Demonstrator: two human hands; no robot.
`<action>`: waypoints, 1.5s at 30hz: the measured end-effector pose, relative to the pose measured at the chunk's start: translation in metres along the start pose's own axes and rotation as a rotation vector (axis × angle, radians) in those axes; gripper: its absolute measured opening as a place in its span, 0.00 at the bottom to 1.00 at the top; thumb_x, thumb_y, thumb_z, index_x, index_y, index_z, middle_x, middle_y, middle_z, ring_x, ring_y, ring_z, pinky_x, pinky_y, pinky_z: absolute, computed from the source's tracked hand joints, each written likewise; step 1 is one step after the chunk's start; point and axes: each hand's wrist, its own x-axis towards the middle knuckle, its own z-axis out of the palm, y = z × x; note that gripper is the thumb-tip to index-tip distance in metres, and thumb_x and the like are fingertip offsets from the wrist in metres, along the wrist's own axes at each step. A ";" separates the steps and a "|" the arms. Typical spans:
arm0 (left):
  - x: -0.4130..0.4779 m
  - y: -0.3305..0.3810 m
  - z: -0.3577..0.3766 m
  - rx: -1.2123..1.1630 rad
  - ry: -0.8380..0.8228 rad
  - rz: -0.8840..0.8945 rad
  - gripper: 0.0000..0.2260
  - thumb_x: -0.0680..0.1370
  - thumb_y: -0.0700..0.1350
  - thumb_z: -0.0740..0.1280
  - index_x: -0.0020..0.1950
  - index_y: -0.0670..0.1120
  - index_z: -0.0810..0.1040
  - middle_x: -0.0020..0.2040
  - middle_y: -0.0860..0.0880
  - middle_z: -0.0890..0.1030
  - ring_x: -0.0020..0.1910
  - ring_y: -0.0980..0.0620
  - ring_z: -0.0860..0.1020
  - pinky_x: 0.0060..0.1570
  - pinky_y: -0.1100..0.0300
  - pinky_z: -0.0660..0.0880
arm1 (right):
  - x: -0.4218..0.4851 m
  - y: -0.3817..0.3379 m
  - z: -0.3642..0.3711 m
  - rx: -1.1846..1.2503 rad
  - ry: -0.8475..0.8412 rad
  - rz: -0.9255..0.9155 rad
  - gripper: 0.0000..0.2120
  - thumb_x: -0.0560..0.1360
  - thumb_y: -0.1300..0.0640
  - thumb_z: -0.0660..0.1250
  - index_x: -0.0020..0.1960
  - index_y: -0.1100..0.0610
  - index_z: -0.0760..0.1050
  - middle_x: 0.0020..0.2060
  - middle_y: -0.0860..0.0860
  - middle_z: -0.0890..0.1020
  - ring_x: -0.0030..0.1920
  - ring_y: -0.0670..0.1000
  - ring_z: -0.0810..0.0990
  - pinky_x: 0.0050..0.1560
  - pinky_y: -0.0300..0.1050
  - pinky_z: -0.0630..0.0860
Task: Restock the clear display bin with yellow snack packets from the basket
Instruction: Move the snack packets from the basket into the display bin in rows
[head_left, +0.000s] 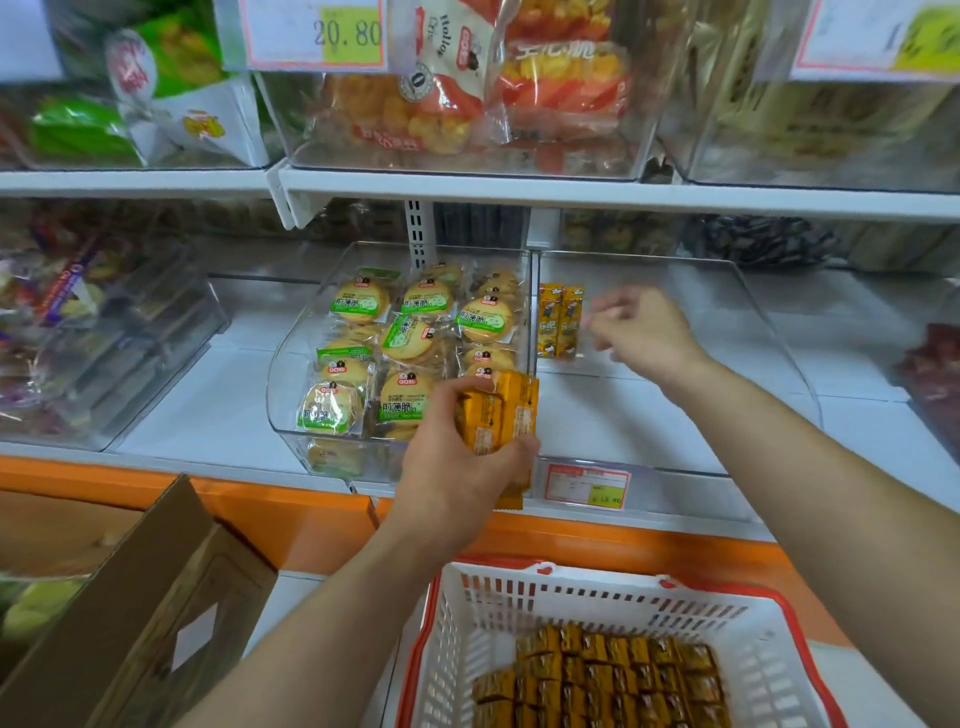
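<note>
Your left hand (457, 457) grips stack of yellow packets (501, 415) before clear bin (675, 291); right hand (641, 330) empty, loose inside bin. Risk: loose stack slips, packets fall outside basket (519, 587).

Bare floor across the clear bin (769, 332), two upright packets (559, 320) hard against its left wall

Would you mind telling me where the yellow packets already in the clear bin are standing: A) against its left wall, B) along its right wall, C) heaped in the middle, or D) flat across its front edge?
A: the yellow packets stand upright against the left wall of the clear bin, beside the neighbouring biscuit bin.
</note>
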 end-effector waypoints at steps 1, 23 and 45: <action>-0.002 0.003 0.001 0.005 -0.015 0.005 0.25 0.74 0.46 0.78 0.65 0.58 0.70 0.50 0.54 0.84 0.45 0.56 0.85 0.44 0.56 0.85 | -0.029 -0.008 -0.004 0.121 -0.088 -0.009 0.02 0.75 0.57 0.72 0.47 0.52 0.79 0.43 0.55 0.85 0.37 0.48 0.84 0.35 0.38 0.78; -0.043 0.021 0.018 -0.190 -0.247 -0.043 0.21 0.73 0.45 0.78 0.63 0.51 0.75 0.44 0.49 0.87 0.44 0.47 0.87 0.35 0.61 0.80 | -0.164 0.001 -0.060 0.806 -0.429 -0.042 0.21 0.72 0.70 0.67 0.61 0.54 0.81 0.62 0.60 0.79 0.57 0.57 0.82 0.53 0.49 0.80; -0.018 0.022 0.001 -0.101 -0.082 -0.009 0.14 0.79 0.46 0.72 0.62 0.60 0.76 0.47 0.48 0.82 0.34 0.59 0.82 0.33 0.65 0.78 | -0.107 0.010 -0.045 0.314 -0.170 -0.069 0.18 0.74 0.64 0.73 0.56 0.45 0.77 0.46 0.51 0.82 0.40 0.50 0.85 0.36 0.44 0.80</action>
